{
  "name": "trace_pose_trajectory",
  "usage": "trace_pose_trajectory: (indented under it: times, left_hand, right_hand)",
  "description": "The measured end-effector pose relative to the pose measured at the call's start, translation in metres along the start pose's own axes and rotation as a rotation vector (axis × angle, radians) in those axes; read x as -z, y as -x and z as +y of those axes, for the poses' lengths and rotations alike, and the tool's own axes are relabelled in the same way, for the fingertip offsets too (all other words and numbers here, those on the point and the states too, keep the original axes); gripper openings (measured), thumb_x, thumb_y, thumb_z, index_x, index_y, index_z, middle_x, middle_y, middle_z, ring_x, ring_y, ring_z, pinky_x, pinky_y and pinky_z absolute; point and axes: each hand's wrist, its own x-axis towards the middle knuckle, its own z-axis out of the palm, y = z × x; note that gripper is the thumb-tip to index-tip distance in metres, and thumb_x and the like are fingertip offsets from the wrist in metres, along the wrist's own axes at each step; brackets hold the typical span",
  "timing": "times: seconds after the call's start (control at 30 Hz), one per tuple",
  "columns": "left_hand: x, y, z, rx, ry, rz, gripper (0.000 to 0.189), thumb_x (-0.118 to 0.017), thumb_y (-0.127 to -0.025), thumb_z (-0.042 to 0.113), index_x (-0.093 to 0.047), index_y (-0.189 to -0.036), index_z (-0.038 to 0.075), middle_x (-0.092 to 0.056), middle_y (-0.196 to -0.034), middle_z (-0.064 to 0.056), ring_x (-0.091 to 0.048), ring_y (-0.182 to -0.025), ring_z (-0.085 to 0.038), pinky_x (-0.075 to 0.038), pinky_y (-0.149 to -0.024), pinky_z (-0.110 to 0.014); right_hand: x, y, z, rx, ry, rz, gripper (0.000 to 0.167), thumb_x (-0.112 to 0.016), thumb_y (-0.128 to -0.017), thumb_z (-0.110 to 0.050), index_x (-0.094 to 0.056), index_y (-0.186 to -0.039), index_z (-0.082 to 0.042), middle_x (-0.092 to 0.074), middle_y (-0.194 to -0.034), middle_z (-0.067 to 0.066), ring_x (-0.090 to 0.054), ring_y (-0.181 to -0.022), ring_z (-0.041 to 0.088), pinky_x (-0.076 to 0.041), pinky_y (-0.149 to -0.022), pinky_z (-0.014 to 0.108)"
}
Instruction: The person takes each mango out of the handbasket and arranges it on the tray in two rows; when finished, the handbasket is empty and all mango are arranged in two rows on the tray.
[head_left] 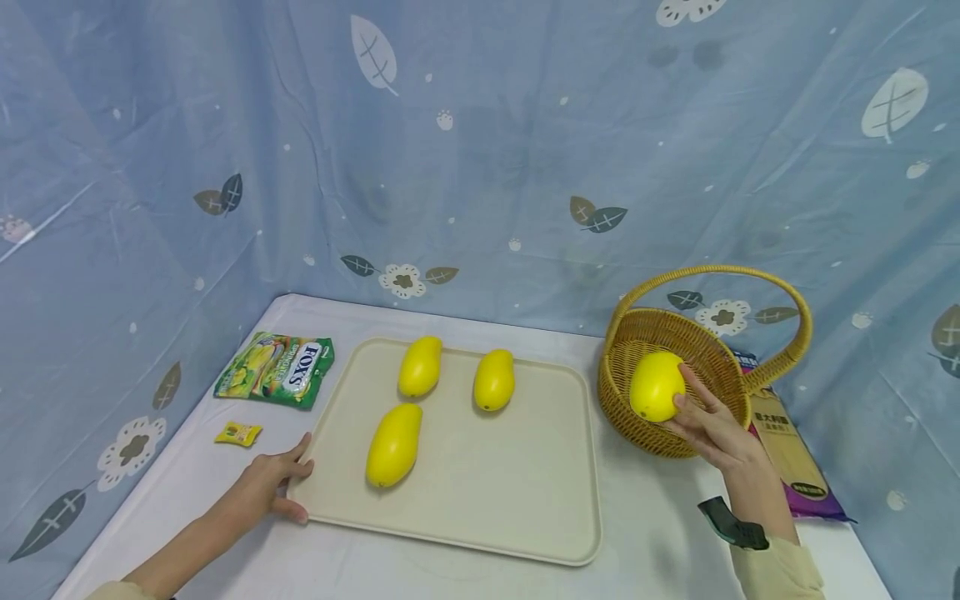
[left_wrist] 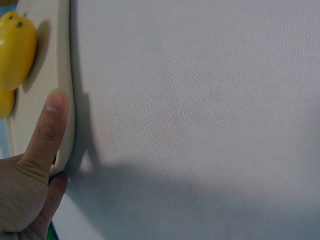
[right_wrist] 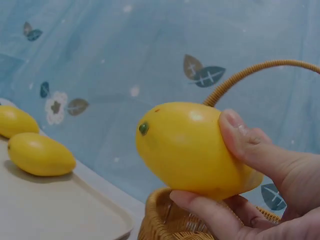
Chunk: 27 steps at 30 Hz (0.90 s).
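Observation:
In the head view my right hand point(head_left: 716, 429) holds a yellow mango point(head_left: 657, 386) over the wicker basket point(head_left: 622, 417). The right wrist view has the thumb on one side of the fruit and fingers beneath it, its green stem dot facing away from the palm. My left hand point(head_left: 273, 483) grips the near left corner of a beige tray point(head_left: 510, 483), thumb and fingers around the rim. On that tray lie three more mangoes: one at the back point(head_left: 420, 367), a second mango point(head_left: 494, 380) right of it, and a third mango point(head_left: 394, 446) nearest my left hand.
Left of the tray lie a green Fox's candy bag point(head_left: 277, 369) and a small yellow wrapped candy point(head_left: 238, 433). A tan and purple packet point(head_left: 791, 454) lies partly behind the basket, whose tall handle point(head_left: 712, 271) arches upward. A blue patterned curtain point(head_left: 480, 167) encloses the white table.

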Motion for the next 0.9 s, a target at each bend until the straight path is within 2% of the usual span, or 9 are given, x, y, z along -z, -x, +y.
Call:
trace_pose_trajectory:
  times: [0.3,0.53,0.73,0.8,0.9]
  left_hand:
    - [-0.001,0.001,-0.001,-0.012,0.003,0.02,0.076,-0.082,-0.049,0.036,-0.066,-0.107,-0.011,-0.043,-0.133,-0.034,-0.055,-0.111,-0.049,-0.05,-0.088,-0.05]
    - [-0.002,0.0,-0.002,-0.012,0.007,0.018,0.076,-0.082,-0.049,0.035,-0.066,-0.107,-0.011,-0.043,-0.133,-0.035,-0.055,-0.11,-0.049,-0.05,-0.087,-0.05]
    - [-0.002,0.0,-0.002,-0.006,0.004,0.02,0.077,-0.082,-0.048,0.036,-0.066,-0.108,-0.01,-0.043,-0.133,-0.034,-0.055,-0.111,-0.048,-0.051,-0.087,-0.049]
    - [-0.002,0.001,-0.003,-0.009,0.003,0.02,0.077,-0.082,-0.049,0.036,-0.066,-0.108,-0.01,-0.043,-0.134,-0.033,-0.055,-0.111,-0.048,-0.051,-0.087,-0.049]
    - [-0.002,0.001,-0.003,-0.016,0.002,0.021,0.077,-0.082,-0.049,0.036,-0.066,-0.108,-0.01,-0.044,-0.133,-0.034,-0.055,-0.111,-0.048,-0.051,-0.087,-0.049]
  right_hand:
    - [-0.012,0.011,0.015,0.03,0.046,-0.082,0.05,-0.035,-0.101,0.003,-0.062,-0.128,-0.029,-0.06,-0.119,0.003,-0.063,-0.109,0.023,-0.052,-0.093,0.043]
    - [-0.021,0.016,0.036,0.105,0.115,-0.079,0.05,-0.039,-0.099,0.006,-0.061,-0.129,-0.027,-0.06,-0.12,0.004,-0.063,-0.109,0.021,-0.053,-0.091,0.037]
    - [-0.022,0.019,0.064,0.135,0.187,-0.081,0.049,-0.043,-0.099,0.005,-0.058,-0.131,-0.029,-0.058,-0.126,-0.006,-0.06,-0.113,0.015,-0.051,-0.095,0.033]
    - [-0.022,0.019,0.074,0.113,0.224,-0.047,0.05,-0.046,-0.098,0.004,-0.059,-0.129,-0.033,-0.051,-0.13,-0.01,-0.059,-0.114,0.013,-0.05,-0.095,0.032]
    - [-0.023,0.019,0.088,0.058,0.281,-0.009,0.049,-0.05,-0.097,0.002,-0.058,-0.127,-0.037,-0.018,-0.156,0.01,-0.058,-0.114,0.011,-0.049,-0.097,0.031]
